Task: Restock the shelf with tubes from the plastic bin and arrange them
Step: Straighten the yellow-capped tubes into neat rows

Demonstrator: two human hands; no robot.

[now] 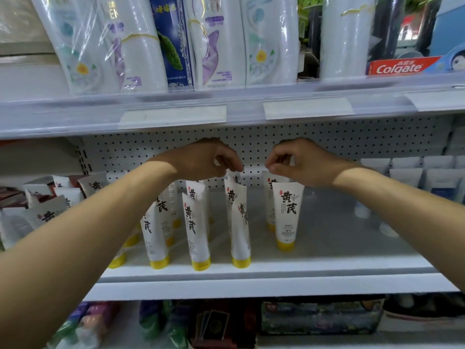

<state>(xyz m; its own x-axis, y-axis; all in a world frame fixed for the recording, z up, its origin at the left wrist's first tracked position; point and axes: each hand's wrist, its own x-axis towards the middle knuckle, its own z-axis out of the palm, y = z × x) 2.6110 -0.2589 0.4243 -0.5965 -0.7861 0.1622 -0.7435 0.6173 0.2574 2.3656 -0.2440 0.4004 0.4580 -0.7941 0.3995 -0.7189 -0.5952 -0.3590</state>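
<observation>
Left hand (pixel 208 159): is pinching the top of the left back tube (pixel 233 178).
Right hand (pixel 299 163): is pinching the top of the right back tube (pixel 267 181).
Tubes (pixel 196 222): are standing in rows on yellow caps, going from the front edge of the shelf (pixel 339 235) toward the back wall (pixel 327 139).
Held tubes: the 2 are standing near the back.

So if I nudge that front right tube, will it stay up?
Probably tips easily: the front right tube is tall, standing on its small yellow cap; neighbouring tubes already lean. Likely soft-walled, given the flat crimped top.
</observation>
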